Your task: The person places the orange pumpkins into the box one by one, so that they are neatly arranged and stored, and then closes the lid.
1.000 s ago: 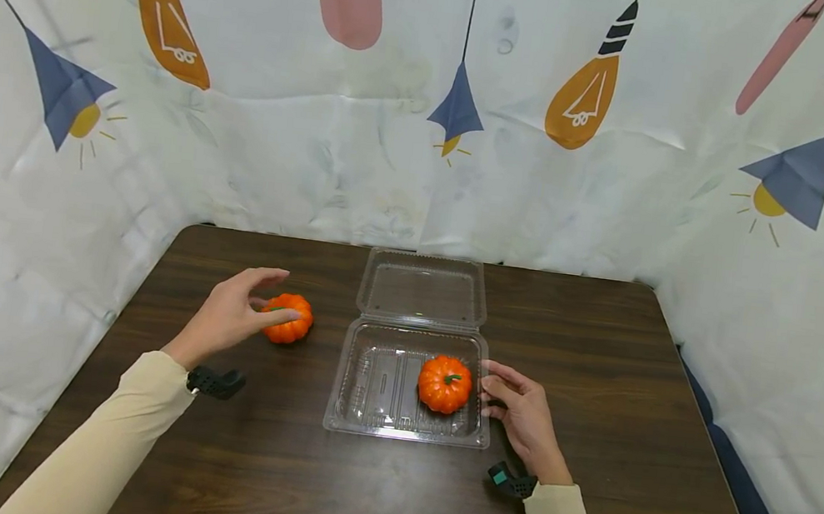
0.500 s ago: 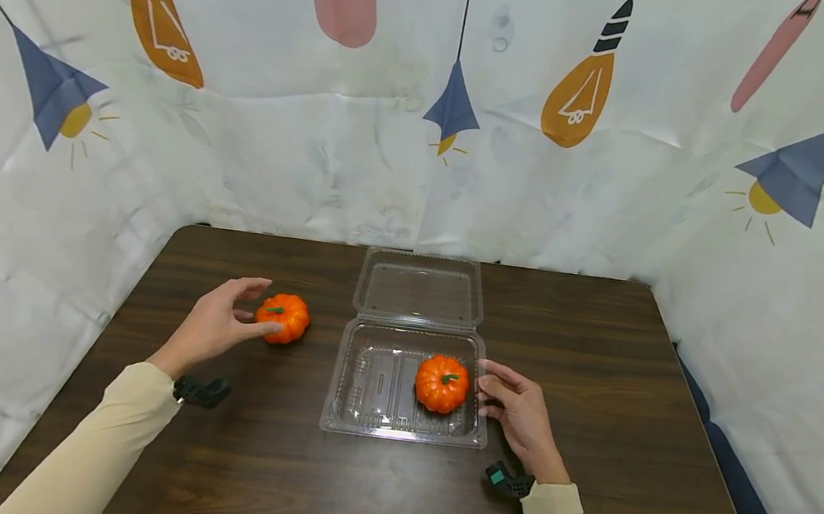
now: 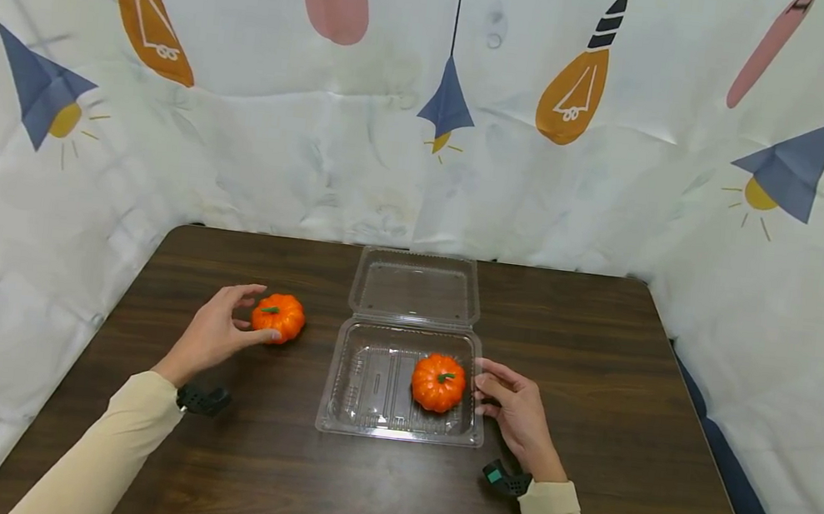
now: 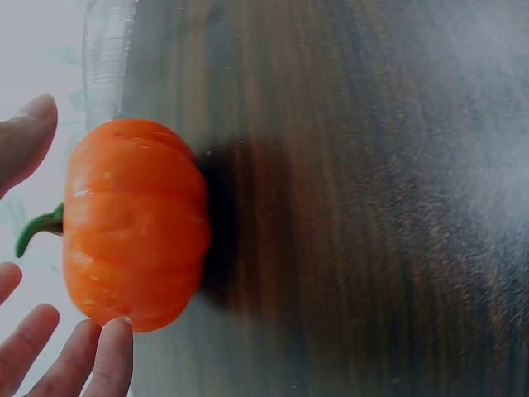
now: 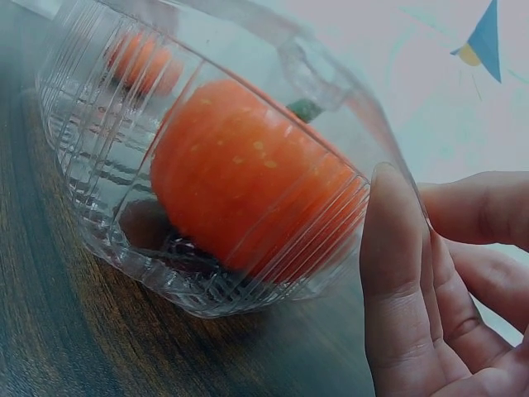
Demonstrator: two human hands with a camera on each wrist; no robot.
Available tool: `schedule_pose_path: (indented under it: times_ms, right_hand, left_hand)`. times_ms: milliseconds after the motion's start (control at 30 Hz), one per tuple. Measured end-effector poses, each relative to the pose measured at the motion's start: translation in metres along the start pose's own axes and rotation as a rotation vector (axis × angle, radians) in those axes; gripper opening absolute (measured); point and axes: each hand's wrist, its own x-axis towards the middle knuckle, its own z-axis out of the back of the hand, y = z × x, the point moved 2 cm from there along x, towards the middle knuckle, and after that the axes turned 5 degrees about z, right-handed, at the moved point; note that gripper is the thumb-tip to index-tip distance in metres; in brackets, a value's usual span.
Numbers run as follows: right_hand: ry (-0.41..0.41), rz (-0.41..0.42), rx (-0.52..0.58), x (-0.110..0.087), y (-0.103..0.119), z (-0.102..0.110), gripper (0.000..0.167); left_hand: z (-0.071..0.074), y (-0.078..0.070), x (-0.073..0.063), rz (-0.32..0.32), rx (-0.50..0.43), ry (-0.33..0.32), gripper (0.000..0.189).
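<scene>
An orange toy pumpkin (image 3: 278, 317) with a green stem sits on the table at left. My left hand (image 3: 218, 329) is spread around its near left side. In the left wrist view a fingertip lies right at the pumpkin's (image 4: 136, 227) lower side, while the thumb (image 4: 29, 141) stands off from it. A clear plastic clamshell container (image 3: 363, 422) lies with its lid tipped back, a second pumpkin (image 3: 438, 383) in the right of its base. My right hand (image 3: 519, 411) pinches the container's right rim between thumb and fingers, as the right wrist view shows.
The dark wooden table (image 3: 386, 501) has the container's open lid (image 3: 416, 287) lying near its back edge. White fabric (image 3: 301, 162) printed with lamps and bulbs hangs behind and on both sides. Each wrist wears a black strap.
My left hand has drawn back slightly to the left and down beside the left pumpkin, which is now less covered. The right hand keeps its hold on the rim. The whole head view shifts slightly.
</scene>
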Motion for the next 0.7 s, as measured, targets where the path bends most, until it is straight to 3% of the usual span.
schedule_pose_path:
  times_ms: [400, 700]
  right_hand:
    - [-0.001, -0.009, -0.003, 0.001, -0.001, 0.000, 0.049]
    - [0.016, 0.010, -0.004, -0.001, 0.001, 0.000, 0.051]
  left_hand:
    - [-0.010, 0.011, 0.001, 0.050, -0.042, -0.001, 0.093]
    - [-0.015, 0.017, 0.002, 0.031, -0.048, -0.016, 0.090]
